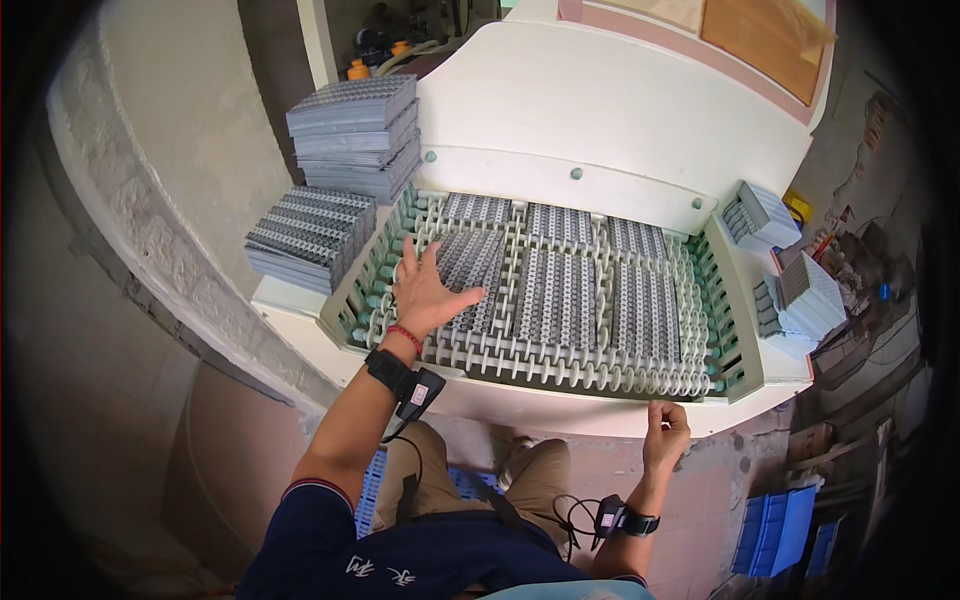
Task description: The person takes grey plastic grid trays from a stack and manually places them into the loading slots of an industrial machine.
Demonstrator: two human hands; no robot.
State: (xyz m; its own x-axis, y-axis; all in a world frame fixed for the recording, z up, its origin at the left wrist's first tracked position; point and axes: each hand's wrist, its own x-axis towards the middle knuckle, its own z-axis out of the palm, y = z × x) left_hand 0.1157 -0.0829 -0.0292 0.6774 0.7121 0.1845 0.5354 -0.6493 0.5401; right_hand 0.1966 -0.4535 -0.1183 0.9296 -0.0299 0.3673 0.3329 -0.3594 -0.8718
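Note:
My left hand [428, 295] is open, its fingers and thumb spread over a grey patterned panel [478, 258] on the left of the roller conveyor [560, 372]. That panel sits slightly askew, partly hidden by the hand; whether the fingers touch it, I cannot tell. Beside it lie a middle panel [555, 295] and a right panel [646, 310] of the same kind. A farther row of similar panels [560, 224] rests behind them. My right hand [667, 436] is closed, fingers curled in at the machine's front edge, and nothing shows in it.
At the left stand a tall stack of grey panels [355, 135] and a lower stack [312, 235]. Small grey panel bundles [762, 215] sit on the right ledge. A white machine cover [570, 110] rises behind the conveyor. Blue bins [775, 530] stand on the floor at right.

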